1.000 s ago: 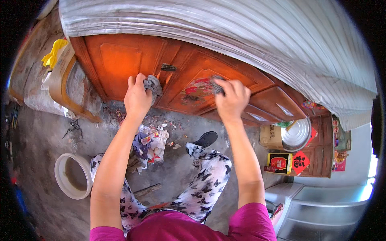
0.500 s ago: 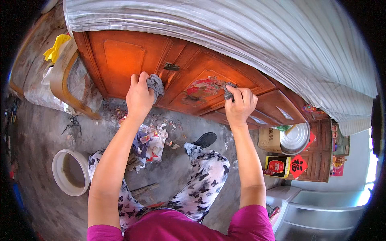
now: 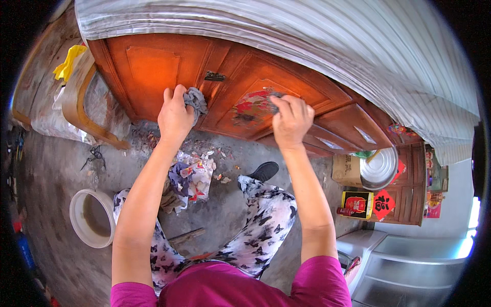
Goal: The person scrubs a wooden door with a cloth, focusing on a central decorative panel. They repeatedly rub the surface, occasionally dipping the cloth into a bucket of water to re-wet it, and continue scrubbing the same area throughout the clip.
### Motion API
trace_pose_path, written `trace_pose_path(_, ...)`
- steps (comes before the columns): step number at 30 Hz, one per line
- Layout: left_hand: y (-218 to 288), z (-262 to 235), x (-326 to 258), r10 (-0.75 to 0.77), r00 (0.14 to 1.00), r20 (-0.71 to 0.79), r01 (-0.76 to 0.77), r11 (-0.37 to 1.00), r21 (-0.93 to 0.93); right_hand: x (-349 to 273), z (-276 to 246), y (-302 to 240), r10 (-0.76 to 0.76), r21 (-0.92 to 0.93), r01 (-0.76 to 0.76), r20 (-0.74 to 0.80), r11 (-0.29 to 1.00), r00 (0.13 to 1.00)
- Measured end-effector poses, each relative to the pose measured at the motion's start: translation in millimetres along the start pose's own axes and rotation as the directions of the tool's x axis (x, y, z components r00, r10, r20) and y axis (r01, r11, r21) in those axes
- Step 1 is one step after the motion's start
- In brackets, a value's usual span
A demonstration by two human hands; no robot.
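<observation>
In front of me stands an orange-brown wooden cabinet (image 3: 153,69) with panelled doors. My left hand (image 3: 175,115) is closed round a crumpled grey rag (image 3: 196,104), held at the cabinet's lower front edge. My right hand (image 3: 293,120) grips a small dark grey scrubber (image 3: 276,100), mostly hidden by the fingers, against the door panel. Just left of that scrubber is a patch of torn red and whitish paper remnants (image 3: 251,105) stuck to the panel, with dark stains below it. A dark metal latch plate (image 3: 215,76) sits between the doors.
A white bucket (image 3: 76,225) of murky water stands on the floor at left. Paper scraps (image 3: 202,176) lie below the cabinet, near my shoe (image 3: 265,171). A striped sheet (image 3: 307,41) covers the cabinet top. A wooden-armed sofa (image 3: 76,110) stands left; a cardboard box (image 3: 347,170) right.
My right hand has moved left and slightly up with the scrubber, over the panel toward the torn paper. My left hand keeps the rag in nearly the same place. The view has shifted a little.
</observation>
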State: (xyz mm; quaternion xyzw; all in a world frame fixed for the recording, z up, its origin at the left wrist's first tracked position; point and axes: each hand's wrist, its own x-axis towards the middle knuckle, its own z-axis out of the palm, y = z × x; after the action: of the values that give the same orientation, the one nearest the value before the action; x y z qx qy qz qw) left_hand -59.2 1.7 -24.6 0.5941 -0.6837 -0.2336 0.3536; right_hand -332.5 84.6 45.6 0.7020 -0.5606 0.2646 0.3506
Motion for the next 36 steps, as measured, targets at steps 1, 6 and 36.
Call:
trace_pose_path(1, -3, -1, 1, -0.001, 1.0, 0.0, 0.001, 1.0, 0.004, 1, 3, -7, -0.022, 0.061, 0.018, 0.061, 0.998, 0.998)
trace_pose_path(6, -9, -3, 2, 0.011, 1.0, -0.011, -0.011, 1.0, -0.008, -2, -9, 6, 0.043, -0.092, -0.044, -0.008, 0.995, 0.999)
trace_pose_path(36, -10, -9, 4, -0.022, 0.999, 0.039, 0.02, 0.998, 0.056, -91, 86, -92, 0.894, 0.509, -0.749, -0.106, 0.425, 0.436)
